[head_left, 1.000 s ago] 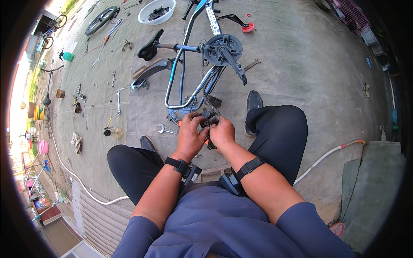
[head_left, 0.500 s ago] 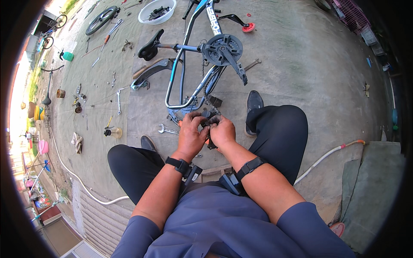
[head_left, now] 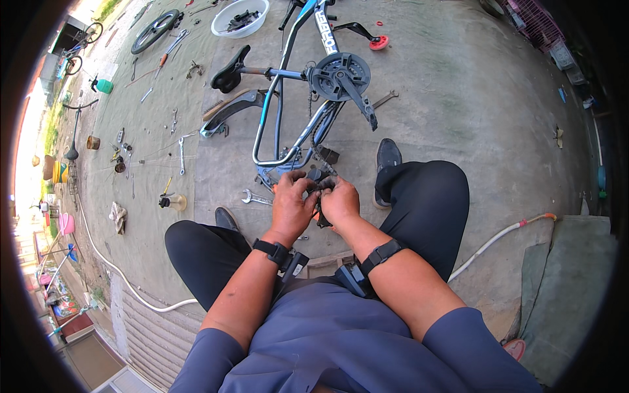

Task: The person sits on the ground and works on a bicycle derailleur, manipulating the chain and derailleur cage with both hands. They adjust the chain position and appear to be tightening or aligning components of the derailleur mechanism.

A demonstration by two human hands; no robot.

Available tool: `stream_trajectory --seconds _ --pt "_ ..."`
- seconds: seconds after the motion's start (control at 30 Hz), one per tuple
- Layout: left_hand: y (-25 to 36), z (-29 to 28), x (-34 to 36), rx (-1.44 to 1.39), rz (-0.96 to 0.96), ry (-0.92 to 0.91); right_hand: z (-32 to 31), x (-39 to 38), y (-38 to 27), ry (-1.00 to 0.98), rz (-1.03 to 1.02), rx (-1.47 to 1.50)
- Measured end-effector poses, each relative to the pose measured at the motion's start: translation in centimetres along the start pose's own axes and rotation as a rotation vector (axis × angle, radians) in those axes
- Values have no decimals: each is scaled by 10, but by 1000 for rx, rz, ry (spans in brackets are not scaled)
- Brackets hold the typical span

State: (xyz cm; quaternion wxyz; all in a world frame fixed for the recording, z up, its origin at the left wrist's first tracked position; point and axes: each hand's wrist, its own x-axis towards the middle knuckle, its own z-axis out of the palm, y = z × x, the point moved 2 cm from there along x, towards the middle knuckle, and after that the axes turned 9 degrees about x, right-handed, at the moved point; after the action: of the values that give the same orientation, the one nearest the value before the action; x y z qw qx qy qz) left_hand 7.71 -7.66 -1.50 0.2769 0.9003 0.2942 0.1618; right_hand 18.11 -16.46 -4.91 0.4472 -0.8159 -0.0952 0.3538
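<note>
Both hands meet at the near end of a blue and white bicycle frame (head_left: 262,124), which lies on the ground cover. The fingers of my left hand (head_left: 293,200) are pinched on a small dark bicycle part (head_left: 317,175) with a rounded top. My right hand (head_left: 339,201) grips the same part from the other side, fingertips close to the left ones. Most of the part is hidden by the fingers, so its exact kind does not show. A chain (head_left: 312,124) hangs from the chainring (head_left: 340,76) toward my hands. Below them, black and orange pieces show.
An open-end wrench (head_left: 255,197) lies left of my hands, another wrench (head_left: 181,156) farther left. A small bottle (head_left: 174,202), a rag (head_left: 118,218), a tire (head_left: 155,31) and a white basin of parts (head_left: 240,33) are around. A pale hose (head_left: 124,281) curves behind my left leg.
</note>
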Motion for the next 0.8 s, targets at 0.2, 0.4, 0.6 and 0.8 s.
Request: stream_trajectory --seconds 0.2,0.4,0.6,0.8 --pt "4 0 1 -28 8 14 2 1 4 40 -60 -9" --pt "3 -1 1 15 17 -10 1 0 1 23 -38 -21" --pt "6 -2 1 -16 0 20 1 1 3 25 -54 -43" --pt "1 0 0 -1 17 -23 2 4 7 23 -59 -65"
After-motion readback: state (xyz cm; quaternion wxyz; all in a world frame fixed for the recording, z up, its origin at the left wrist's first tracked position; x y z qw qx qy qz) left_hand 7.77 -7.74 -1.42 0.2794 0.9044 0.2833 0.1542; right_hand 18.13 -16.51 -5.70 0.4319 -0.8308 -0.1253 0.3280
